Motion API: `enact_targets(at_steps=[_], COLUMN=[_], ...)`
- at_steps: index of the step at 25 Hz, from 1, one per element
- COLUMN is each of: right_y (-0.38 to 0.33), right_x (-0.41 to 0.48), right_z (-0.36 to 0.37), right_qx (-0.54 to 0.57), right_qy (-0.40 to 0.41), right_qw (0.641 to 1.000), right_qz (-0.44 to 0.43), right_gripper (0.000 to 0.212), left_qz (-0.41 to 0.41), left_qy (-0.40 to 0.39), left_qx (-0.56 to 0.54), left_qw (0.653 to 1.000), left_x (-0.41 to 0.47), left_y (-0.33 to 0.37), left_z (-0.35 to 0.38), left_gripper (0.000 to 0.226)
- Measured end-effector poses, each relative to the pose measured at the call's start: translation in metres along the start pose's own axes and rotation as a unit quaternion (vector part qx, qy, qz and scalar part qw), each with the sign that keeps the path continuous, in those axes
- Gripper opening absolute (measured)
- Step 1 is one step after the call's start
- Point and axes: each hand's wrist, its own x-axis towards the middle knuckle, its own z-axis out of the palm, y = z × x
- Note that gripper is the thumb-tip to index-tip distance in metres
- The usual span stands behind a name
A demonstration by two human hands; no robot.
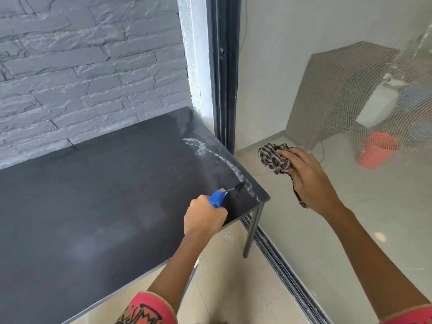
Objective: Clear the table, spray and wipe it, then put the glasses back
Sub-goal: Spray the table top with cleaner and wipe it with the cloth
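A black table [98, 195] stands against a grey stone wall, and I see no glasses on it. White smears [224, 160] run along its right edge. My left hand [203, 218] grips a spray bottle with a blue head [217, 197]; the nozzle points at the table's near right corner, where a wet dark patch [238, 187] shows. My right hand [308, 178] is off the table to the right and grips a crumpled brown-and-white striped cloth [275, 157] in the air. The bottle's body is hidden behind my left hand.
A dark door frame [224, 66] and a glass sliding door [327, 230] stand right beside the table's right edge, with the floor track [280, 265] running under the table leg [252, 230]. An orange bucket [376, 150] shows behind the glass.
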Motion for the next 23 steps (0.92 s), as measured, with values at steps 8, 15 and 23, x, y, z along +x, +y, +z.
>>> enact_targets(at_steps=[8, 15, 23], right_y=[-0.016, -0.018, -0.013], right_x=[0.02, 0.062, 0.148], right_z=[0.005, 0.023, 0.079], right_qx=[0.018, 0.039, 0.038], right_qy=[-0.001, 0.015, 0.002], right_qw=[1.0, 0.999, 0.997], right_qz=[-0.019, -0.021, -0.068], right_gripper=[0.047, 0.048, 0.044], left_qz=[0.003, -0.044, -0.058], left_qy=[0.09, 0.101, 0.127], left_qx=[-0.051, -0.033, -0.097], left_qw=[0.995, 0.993, 0.985], left_x=[0.028, 0.077, 0.167], left_y=[0.025, 0.021, 0.032], left_z=[-0.036, -0.055, -0.089], left_gripper=[0.013, 0.005, 0.009])
